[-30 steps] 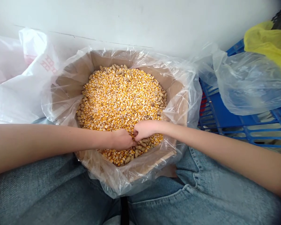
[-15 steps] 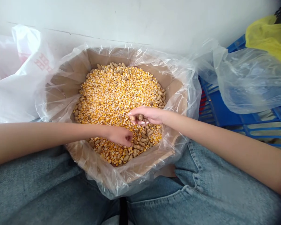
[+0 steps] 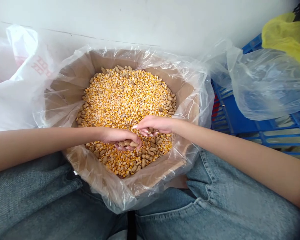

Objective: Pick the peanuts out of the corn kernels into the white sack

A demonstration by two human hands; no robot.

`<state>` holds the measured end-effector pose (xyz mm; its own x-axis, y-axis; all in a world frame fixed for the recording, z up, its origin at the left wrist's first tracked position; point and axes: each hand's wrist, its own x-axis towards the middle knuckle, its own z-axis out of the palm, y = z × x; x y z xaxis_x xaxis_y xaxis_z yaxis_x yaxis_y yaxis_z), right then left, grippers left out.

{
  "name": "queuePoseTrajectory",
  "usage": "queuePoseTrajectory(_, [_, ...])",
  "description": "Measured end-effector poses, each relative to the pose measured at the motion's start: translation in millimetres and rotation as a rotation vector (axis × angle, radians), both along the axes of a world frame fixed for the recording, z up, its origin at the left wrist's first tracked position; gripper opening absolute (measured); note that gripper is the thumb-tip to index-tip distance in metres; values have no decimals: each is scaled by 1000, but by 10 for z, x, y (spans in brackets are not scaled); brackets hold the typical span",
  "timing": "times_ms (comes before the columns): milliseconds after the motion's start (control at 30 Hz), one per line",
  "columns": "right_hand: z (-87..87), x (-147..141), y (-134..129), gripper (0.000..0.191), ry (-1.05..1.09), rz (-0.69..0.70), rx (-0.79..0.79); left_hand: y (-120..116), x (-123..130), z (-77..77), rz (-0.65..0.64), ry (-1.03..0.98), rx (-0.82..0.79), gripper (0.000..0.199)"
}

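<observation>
Loose yellow corn kernels (image 3: 120, 100) fill the bottom of a cardboard box (image 3: 67, 86) lined with clear plastic. Unshelled peanuts (image 3: 147, 156) lie among the kernels, most of them near my hands and along the box's edges. My left hand (image 3: 122, 136) is turned partly palm up, its fingers curled around several peanuts (image 3: 126, 143). Just to its right, my right hand (image 3: 155, 126) hovers low over the corn with its fingers bent around a few peanuts, partly hidden by the fingers. The two hands nearly meet at the fingertips.
White plastic sacks (image 3: 12, 96) with red print stand left of the box. On the right, a blue plastic crate (image 3: 240, 116) carries a clear bag (image 3: 270, 83) and a yellow bag (image 3: 280, 36). A white wall (image 3: 140, 23) rises behind; my knees flank the box.
My left hand has turned over from knuckles up, so the peanuts in it now show. The right hand's fingers have tipped downward and its thumb has stretched toward the left hand.
</observation>
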<state>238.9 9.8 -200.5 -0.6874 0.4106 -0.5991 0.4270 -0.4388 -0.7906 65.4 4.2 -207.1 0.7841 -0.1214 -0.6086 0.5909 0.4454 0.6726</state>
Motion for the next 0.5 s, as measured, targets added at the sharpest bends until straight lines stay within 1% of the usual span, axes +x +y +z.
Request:
queuePoseTrajectory(100, [-32,-21,-30,35,-200,223,185,-26,-23,-42,-13,21,6,24])
queuePoseTrajectory(167, [-26,-34,-37,36,-263,309,262,-46,-40,-71,-21,49,3,30])
queuePoseTrajectory(267, [-16,-36,-31,32,-314,358,273,-58,-53,-91,-38,82,-60,32])
queuePoseTrajectory(367, [-56,-21,-30,24,-406,427,241,-42,-51,-80,33,99,-150,25])
queuePoseTrajectory(433, [-96,-26,-50,24,-489,528,250,-29,-48,-71,110,90,-182,22])
queuePoseTrajectory(500, [-116,-66,-96,28,-599,658,310,-24,-46,-73,154,79,-167,24])
